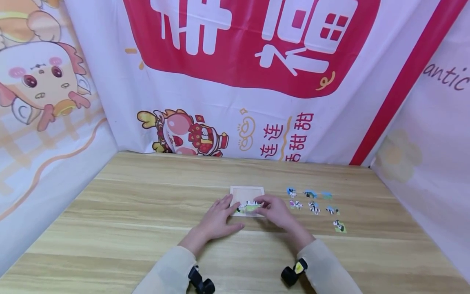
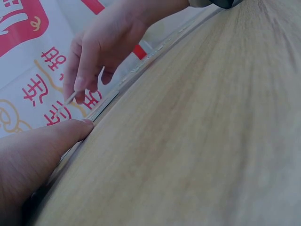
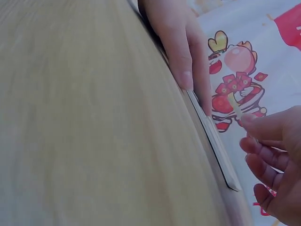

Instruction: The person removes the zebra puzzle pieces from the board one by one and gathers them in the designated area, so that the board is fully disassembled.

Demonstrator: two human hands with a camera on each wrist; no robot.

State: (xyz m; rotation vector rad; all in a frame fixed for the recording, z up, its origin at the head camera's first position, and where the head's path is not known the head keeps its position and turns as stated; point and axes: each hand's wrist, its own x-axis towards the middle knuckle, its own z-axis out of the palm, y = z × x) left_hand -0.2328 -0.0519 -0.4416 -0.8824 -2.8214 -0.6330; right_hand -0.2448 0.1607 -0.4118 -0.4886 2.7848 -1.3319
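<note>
A small square puzzle tray with a pale rim lies on the table, its upper part bare wood. Green and white puzzle pieces show along its lower part. My left hand rests at the tray's left side, fingers extended and thumb near the lower edge. Between the thumb and fingertips of my right hand is a thin puzzle piece, raised above the tray and tilted. From the left wrist, the right hand shows with that piece edge-on; most of its picture is hidden.
Several loose puzzle pieces with animal pictures lie spread on the wooden table right of the tray. One piece sits lower than the others. Printed cloth hangs behind the table and along both sides.
</note>
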